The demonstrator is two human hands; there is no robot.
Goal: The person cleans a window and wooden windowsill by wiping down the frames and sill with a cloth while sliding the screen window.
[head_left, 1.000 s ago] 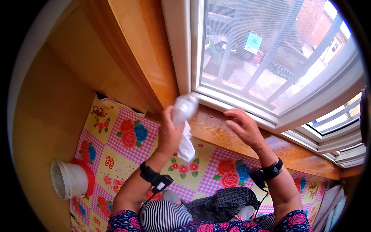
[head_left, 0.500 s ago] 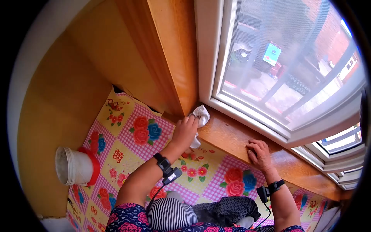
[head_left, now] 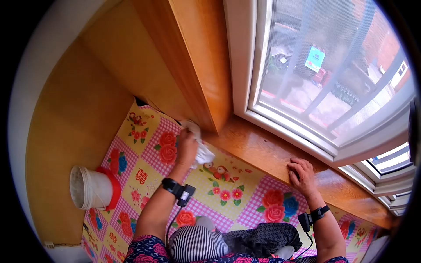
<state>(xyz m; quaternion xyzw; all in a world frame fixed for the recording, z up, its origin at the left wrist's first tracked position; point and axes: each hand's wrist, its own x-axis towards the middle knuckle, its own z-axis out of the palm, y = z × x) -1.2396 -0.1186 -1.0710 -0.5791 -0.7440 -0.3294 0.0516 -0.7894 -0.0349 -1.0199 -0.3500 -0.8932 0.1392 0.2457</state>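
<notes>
My left hand (head_left: 187, 147), somewhat blurred, is closed on a white cloth (head_left: 203, 154). The cloth is bunched and hangs out past the fingers on the right. Hand and cloth are by the left end of the wooden windowsill (head_left: 258, 142), at the foot of the wooden post (head_left: 206, 65). My right hand (head_left: 302, 176) leans on the sill farther right, holding nothing, its fingers apart and slightly bent. Both wrists wear black straps with small boxes and cables.
A white bucket (head_left: 90, 188) with a red object (head_left: 113, 186) behind it stands at the left wall. A flowered, checked covering (head_left: 223, 215) spreads below the sill. Above the sill is a white-framed window (head_left: 250, 87) with bars outside. My striped knee (head_left: 197, 243) is at the bottom.
My left hand has carried the cloth leftward, off the sill to beside the post's foot. My right hand stays resting on the sill. The view has shifted slightly.
</notes>
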